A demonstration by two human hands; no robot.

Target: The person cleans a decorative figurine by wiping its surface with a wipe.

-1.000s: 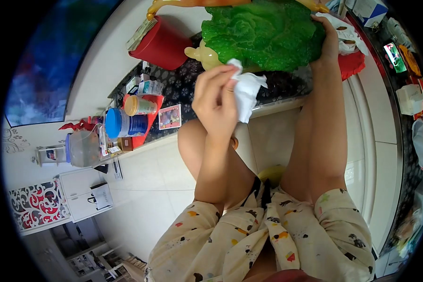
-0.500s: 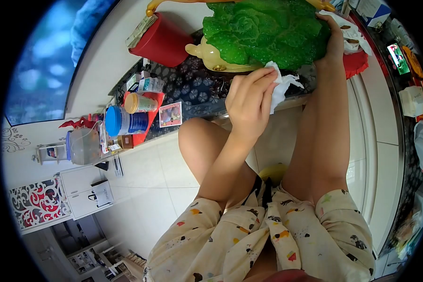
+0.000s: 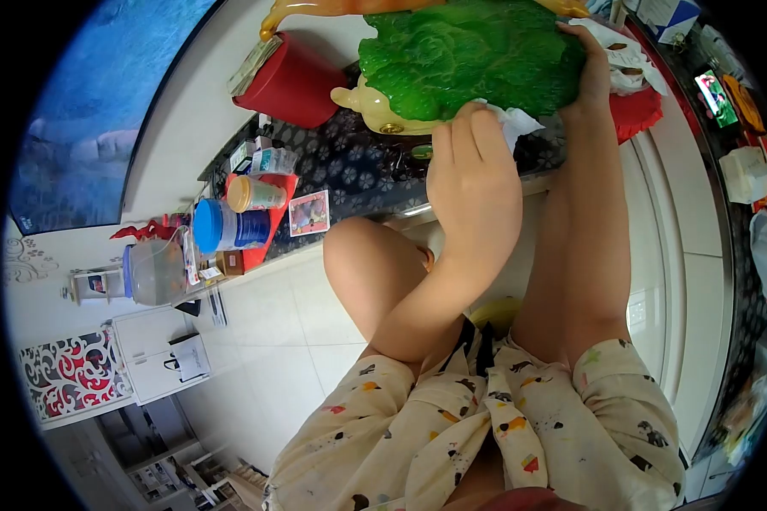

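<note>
A large glossy green cabbage ornament (image 3: 477, 60) with a pale cream base (image 3: 392, 111) stands on a dark patterned counter (image 3: 349, 175). My left hand (image 3: 475, 166) is closed around a crumpled white tissue (image 3: 518, 126), at the near lower edge of the green leaves. The fingers hide part of the tissue, so I cannot tell how much of it touches the ornament. On the right side, my right hand (image 3: 590, 72) grips the rim of the leaves, its fingertips curled over the edge.
Left of the ornament is a red bin-like container (image 3: 294, 85). A blue-lidded jar (image 3: 222, 226), a tan-lidded jar (image 3: 254, 192) and a picture card (image 3: 308, 213) sit further left. On the right lie a red scalloped item (image 3: 636, 117) and a lit phone (image 3: 716, 98).
My left hand has moved right and slightly up along the leaves' lower edge with the tissue. My right hand keeps hold of the rim. The view has shifted slightly.
</note>
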